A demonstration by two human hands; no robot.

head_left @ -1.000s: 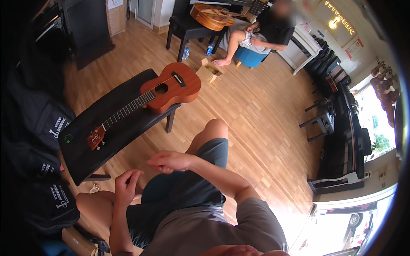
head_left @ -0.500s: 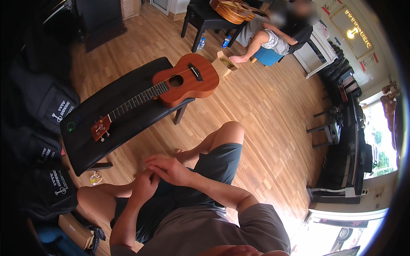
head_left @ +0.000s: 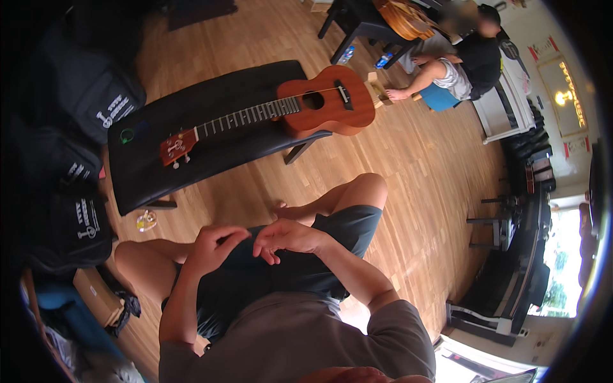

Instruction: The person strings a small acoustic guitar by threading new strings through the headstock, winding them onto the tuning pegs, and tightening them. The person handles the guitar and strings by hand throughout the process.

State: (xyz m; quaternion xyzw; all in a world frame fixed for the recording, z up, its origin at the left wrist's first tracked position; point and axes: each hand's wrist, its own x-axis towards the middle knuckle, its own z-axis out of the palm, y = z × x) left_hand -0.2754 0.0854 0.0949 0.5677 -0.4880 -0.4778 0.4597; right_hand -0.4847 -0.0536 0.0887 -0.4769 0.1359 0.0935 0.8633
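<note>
My left hand (head_left: 217, 247) is above my lap, its fingers loosely bent and the thumb a little apart, with nothing visible in it. Facing it across a small gap, my right hand (head_left: 287, 238) hangs with its fingers loosely curled and spread, also holding nothing I can see. Beyond both hands, a reddish-brown ukulele (head_left: 354, 113) lies face up on a black padded bench (head_left: 217, 153). Its body overhangs the bench's right end and its headstock (head_left: 177, 147) points left. A thin green coil (head_left: 127, 136) lies near the bench's left end.
Black instrument bags (head_left: 60, 217) line the left side. A small clear packet with yellow bits (head_left: 146, 221) is on the floor by a bench leg. At the far right, a person (head_left: 476, 64) sits on a blue stool (head_left: 439, 97) near another wooden instrument (head_left: 405, 19).
My hands, touching each other before, have come apart and their fingers have loosened. The view has shifted, so the bench and ukulele appear turned and farther right.
</note>
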